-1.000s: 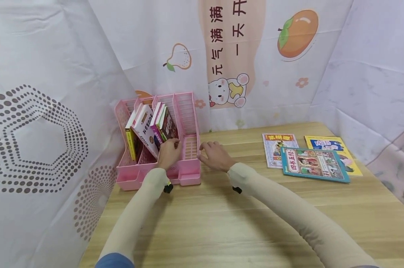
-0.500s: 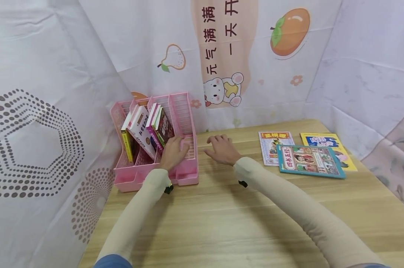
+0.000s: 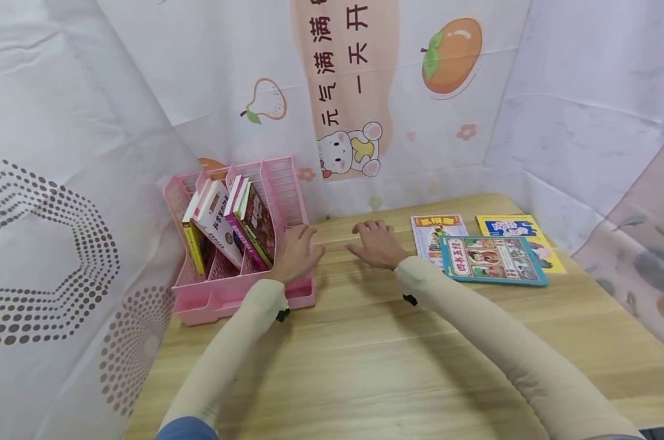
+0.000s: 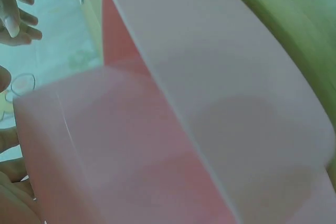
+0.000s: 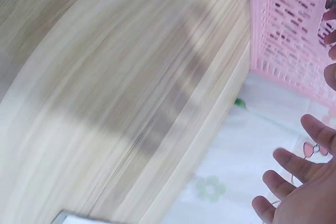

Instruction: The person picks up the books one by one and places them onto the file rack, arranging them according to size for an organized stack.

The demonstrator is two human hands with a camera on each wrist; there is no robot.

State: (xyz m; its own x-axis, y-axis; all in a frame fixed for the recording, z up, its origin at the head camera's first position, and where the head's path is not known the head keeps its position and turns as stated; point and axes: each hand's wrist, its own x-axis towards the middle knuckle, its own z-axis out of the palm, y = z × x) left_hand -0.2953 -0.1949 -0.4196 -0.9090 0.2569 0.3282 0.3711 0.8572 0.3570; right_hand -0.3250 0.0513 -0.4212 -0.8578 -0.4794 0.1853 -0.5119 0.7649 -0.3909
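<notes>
A pink book rack (image 3: 222,299) stands on the left of the table, with several upright, leaning books in its slots. Among them are a white book (image 3: 220,223) and a dark-covered book (image 3: 259,225). Over the rack's right end is my left hand (image 3: 295,253), its fingers extended and holding nothing; the left wrist view shows the pink front compartment (image 4: 231,77) close by. To the right of the rack my right hand (image 3: 378,245) hovers above the wood with nothing in it. Its fingers (image 5: 294,166) are spread in the right wrist view.
Right of the right hand, three books lie flat: a teal book (image 3: 494,260) overlaps a yellow book (image 3: 538,244) and a purple-bordered book (image 3: 433,232). Printed white cloth (image 3: 211,73) hangs behind and beside the wooden table (image 3: 337,366).
The head view has turned, so the scene sits further left. My left hand has moved from beside the books to the rack's right end. My right hand has drawn away from the rack, rightward.
</notes>
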